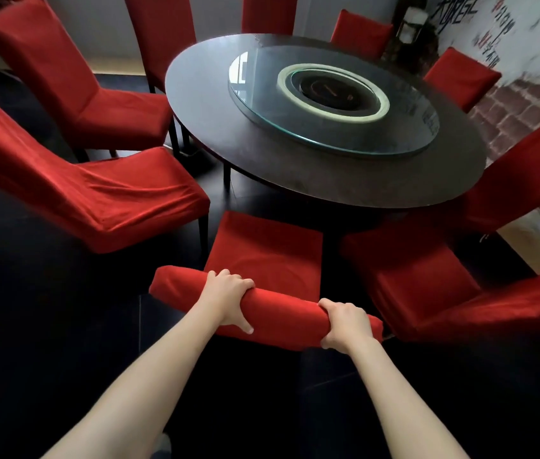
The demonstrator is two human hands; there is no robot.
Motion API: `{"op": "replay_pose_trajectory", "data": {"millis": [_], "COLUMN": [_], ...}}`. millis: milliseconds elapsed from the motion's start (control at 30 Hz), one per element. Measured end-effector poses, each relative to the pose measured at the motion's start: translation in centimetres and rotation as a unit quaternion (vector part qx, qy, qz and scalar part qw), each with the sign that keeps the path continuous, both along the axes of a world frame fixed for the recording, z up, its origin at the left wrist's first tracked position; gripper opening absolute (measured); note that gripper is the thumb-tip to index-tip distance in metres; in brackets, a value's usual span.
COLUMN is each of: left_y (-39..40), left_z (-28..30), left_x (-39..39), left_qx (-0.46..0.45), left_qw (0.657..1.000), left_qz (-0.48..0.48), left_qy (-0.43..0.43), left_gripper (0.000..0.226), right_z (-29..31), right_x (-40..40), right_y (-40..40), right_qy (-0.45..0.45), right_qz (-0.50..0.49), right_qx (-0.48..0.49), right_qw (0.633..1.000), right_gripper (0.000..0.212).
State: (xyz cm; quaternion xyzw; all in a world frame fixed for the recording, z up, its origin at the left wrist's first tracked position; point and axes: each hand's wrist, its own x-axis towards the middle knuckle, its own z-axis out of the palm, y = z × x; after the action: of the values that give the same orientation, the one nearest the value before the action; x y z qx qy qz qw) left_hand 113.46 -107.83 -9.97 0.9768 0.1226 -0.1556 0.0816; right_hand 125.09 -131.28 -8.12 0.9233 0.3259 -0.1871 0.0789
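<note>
At the lower centre of the frame, just short of a round dark table [298,170], a person's left hand [228,299] and right hand [344,324] each grasp the padded top rail [283,309] of a red-covered dining chair [268,253], fingers curled over it. The chair looks stiff and fairly heavy under a soft cover that may slip. A firm hold on the rail, hands set apart, seems soundest.

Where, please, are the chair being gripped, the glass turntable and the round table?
gripped chair [281,308], head view, middle of its red backrest top.
glass turntable [344,135], head view, bare glass near its front edge.
round table [245,154], head view, dark top left of the glass.
</note>
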Motion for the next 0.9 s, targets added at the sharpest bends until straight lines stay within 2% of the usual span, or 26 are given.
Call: {"op": "replay_pose_trajectory", "data": {"millis": [500, 633, 767, 900], "left_y": [-0.7, -0.6, -0.2, 0.9], "left_z": [0.1, 0.1, 0.5, 1.6], "left_x": [-0.4, -0.7, -1.0, -1.0], "left_qx": [-0.003, -0.001, -0.017, -0.030], "left_qw": [1.000, 1.000, 1.000, 0.999], "left_qz": [0.007, 0.007, 0.008, 0.019], "left_qy": [-0.006, 0.003, 0.023, 0.003], "left_gripper": [0.096, 0.099, 0.100, 0.102], "right_z": [0.3, 0.4, 0.6, 2.3], "right_x": [-0.1, -0.7, -1.5, -1.5], "right_y": [-0.3, -0.1, -0.4, 0.0], "right_qy": [-0.003, -0.002, 0.024, 0.047], "right_qz": [-0.007, -0.010, -0.025, -0.042], "right_qx": [-0.005, -0.008, 0.032, 0.041], "right_qw": [1.000, 1.000, 0.999, 0.997], "right_gripper": [0.069, 0.075, 0.079, 0.097]}}
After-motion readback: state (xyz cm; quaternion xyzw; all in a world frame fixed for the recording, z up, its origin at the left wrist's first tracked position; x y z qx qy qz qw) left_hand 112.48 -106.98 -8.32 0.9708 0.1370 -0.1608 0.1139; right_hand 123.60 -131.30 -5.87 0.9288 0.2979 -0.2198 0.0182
